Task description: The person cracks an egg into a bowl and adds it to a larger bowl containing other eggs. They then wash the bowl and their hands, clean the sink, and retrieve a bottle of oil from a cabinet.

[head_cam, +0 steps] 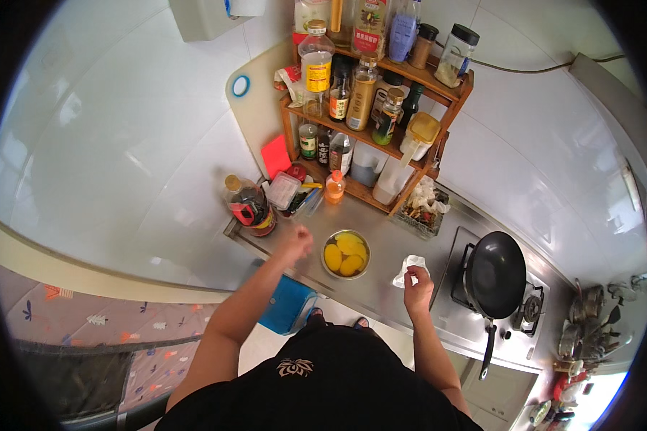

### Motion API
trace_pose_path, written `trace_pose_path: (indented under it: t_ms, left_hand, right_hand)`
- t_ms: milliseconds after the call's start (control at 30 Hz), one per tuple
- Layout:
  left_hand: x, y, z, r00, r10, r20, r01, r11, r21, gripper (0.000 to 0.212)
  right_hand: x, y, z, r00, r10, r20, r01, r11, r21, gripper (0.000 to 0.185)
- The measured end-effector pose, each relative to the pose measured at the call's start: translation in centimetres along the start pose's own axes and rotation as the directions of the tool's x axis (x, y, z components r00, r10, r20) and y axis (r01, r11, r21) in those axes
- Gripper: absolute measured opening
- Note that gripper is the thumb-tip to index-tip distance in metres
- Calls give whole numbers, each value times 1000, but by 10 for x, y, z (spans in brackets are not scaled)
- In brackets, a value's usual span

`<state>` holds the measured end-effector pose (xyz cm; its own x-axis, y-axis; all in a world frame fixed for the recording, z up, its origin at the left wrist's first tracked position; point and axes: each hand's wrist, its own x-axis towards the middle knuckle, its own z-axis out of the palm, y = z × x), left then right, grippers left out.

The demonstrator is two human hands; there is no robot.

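A round metal bowl (pixel 346 278) holding several yellow egg yolks (pixel 351 264) in clear egg white stands on the steel counter before me. My left hand (pixel 297 245) hovers to the left of the bowl, its fingers curled and blurred; whether anything is in them I cannot tell. To the right of the bowl, my right hand (pixel 419 290) pinches a crumpled white sheet (pixel 413 263), which looks like a tissue or paper towel, at or just above the counter.
A black wok (pixel 498 275) sits on the gas stove (pixel 534 328) at right, handle towards me. Behind the bowl rises a wooden rack (pixel 374 202) of seasoning bottles. A large dark sauce bottle (pixel 252 210) and a wire basket (pixel 421 222) flank it. Below the counter is a blue bin (pixel 284 307).
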<state>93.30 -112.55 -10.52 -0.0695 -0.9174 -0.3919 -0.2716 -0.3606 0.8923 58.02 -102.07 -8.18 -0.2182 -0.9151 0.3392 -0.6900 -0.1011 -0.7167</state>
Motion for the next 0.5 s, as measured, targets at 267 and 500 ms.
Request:
trace_pose_path:
  t_ms: [267, 500]
  left_hand:
    - [-40, 319, -112, 330, 747, -578, -525, 654, 545, 33]
    - [-30, 457, -127, 81, 914, -398, 36, 396, 918, 47]
  right_hand:
    - [26, -57, -11, 1000, -1, -19, 4, 989, 149, 13]
    - [54, -110, -14, 987, -163, -8, 161, 959, 232, 13]
